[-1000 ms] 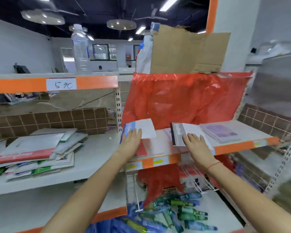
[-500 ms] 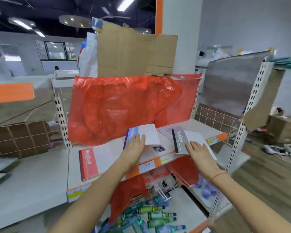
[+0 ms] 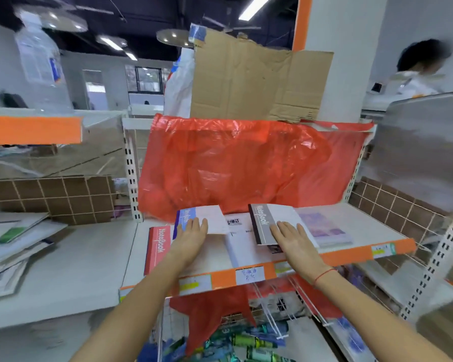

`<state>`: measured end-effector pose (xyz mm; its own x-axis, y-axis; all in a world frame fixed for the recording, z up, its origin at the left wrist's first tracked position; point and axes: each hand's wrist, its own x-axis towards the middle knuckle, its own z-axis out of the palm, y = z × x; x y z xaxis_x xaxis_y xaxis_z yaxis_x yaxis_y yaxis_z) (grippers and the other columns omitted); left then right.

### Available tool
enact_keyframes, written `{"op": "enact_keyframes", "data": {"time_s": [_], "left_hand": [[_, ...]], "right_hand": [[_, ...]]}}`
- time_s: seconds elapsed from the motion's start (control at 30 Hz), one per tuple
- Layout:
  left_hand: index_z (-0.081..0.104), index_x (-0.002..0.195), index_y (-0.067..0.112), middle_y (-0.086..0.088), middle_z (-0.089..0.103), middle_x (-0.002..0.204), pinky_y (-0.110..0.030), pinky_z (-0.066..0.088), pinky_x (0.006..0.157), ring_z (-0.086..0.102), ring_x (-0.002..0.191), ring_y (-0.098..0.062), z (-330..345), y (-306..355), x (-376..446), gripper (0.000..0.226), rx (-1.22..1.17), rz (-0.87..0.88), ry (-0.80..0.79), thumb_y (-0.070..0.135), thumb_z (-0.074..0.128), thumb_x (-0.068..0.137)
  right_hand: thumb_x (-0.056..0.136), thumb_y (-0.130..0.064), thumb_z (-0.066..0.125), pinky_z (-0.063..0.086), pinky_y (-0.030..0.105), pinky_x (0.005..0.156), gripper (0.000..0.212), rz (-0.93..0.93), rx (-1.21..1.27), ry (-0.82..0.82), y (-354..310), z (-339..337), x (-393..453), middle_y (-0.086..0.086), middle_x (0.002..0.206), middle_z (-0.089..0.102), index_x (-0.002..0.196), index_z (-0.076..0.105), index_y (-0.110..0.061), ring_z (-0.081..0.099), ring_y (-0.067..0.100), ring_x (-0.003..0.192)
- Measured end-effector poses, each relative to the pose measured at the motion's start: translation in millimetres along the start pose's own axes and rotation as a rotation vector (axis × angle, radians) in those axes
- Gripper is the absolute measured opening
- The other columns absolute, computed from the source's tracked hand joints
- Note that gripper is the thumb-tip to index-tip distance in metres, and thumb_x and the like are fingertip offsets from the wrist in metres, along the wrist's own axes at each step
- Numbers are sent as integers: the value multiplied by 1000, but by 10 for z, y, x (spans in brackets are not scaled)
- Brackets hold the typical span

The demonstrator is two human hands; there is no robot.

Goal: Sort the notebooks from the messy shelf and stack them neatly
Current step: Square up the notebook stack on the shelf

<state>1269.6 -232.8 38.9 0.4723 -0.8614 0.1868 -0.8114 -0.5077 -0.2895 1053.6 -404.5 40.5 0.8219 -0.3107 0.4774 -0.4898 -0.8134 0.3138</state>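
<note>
On the white shelf (image 3: pixel 356 236) with an orange front edge lie several notebooks. My left hand (image 3: pixel 191 236) rests flat, fingers straight, on a blue-and-white notebook (image 3: pixel 209 218). A red notebook (image 3: pixel 157 246) lies just left of it, partly under my forearm. My right hand (image 3: pixel 293 239) lies flat on a grey notebook with a black spine (image 3: pixel 267 220). Between the two sits a white notebook (image 3: pixel 241 244). A purple notebook (image 3: pixel 322 226) lies to the right, partly under the grey one.
Red plastic sheeting (image 3: pixel 241 163) hangs behind the shelf, with cardboard (image 3: pixel 251 74) above it. A messy pile of notebooks (image 3: pixel 13 244) sits on the lower left shelf. Bottles (image 3: pixel 246 340) fill the shelf below. A person (image 3: pixel 419 71) stands at the far right.
The view has swung back left, bringing the left pile and another person into sight. Both hands stay flat on the same two notebooks.
</note>
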Motion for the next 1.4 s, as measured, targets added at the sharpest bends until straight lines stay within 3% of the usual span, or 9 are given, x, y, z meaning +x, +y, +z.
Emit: {"op": "enact_keyframes", "data": {"time_s": [0.13,0.27,0.4,0.53,0.7,0.87,1.13,1.4], "left_hand": [[9,148,-1,-22,24,146,-51,30,105,21,139,-36,47,-206,-222,66,13,-97,-96,-12,35,88],[29,144,0,-19,45,132,-47,44,95,44,126,-32,182,-299,-432,63,50,-177,-50,-6,45,84],[10,147,2,-20,26,143,-51,28,104,25,136,-34,229,-269,-444,66,16,-125,-195,-11,35,88],[10,148,7,-19,23,146,-58,22,107,18,139,-31,278,-290,-422,70,-31,-73,-236,-13,37,87],[6,152,26,-13,4,156,-69,14,105,0,145,-33,410,-370,-475,67,-166,-114,-395,-3,29,95],[11,151,26,-12,13,154,-55,26,110,6,143,-34,524,-519,-481,54,-343,-110,-452,31,33,102],[16,151,20,-14,23,148,-41,26,113,19,138,-29,511,-554,-481,55,-393,-109,-437,31,37,101],[20,150,20,-11,23,149,-38,26,113,21,138,-27,440,-594,-483,60,-451,-83,-419,38,45,98]], "right_hand": [[23,16,76,54,53,70,94,-65,56,16,-157,87,137,22,99,67,112,51,-1,67,35,90],[21,21,71,54,55,69,90,-104,82,24,-282,77,159,24,98,67,108,62,3,67,38,90],[20,20,72,54,54,72,101,-131,115,19,-316,140,170,23,101,67,115,45,-2,67,37,92],[17,20,73,55,53,71,94,-135,98,26,-358,162,239,23,99,67,109,60,1,67,36,90],[16,22,68,54,52,70,91,-141,102,48,-410,207,283,19,96,68,104,64,0,68,34,88],[17,24,65,55,53,69,85,-140,99,88,-459,177,304,20,94,68,99,69,1,68,34,87],[16,22,68,55,52,69,86,-133,129,49,-554,202,362,19,93,68,100,68,1,68,33,86],[16,17,71,56,50,68,87,-196,153,34,-804,216,494,18,93,69,101,66,-1,69,31,86]]}}
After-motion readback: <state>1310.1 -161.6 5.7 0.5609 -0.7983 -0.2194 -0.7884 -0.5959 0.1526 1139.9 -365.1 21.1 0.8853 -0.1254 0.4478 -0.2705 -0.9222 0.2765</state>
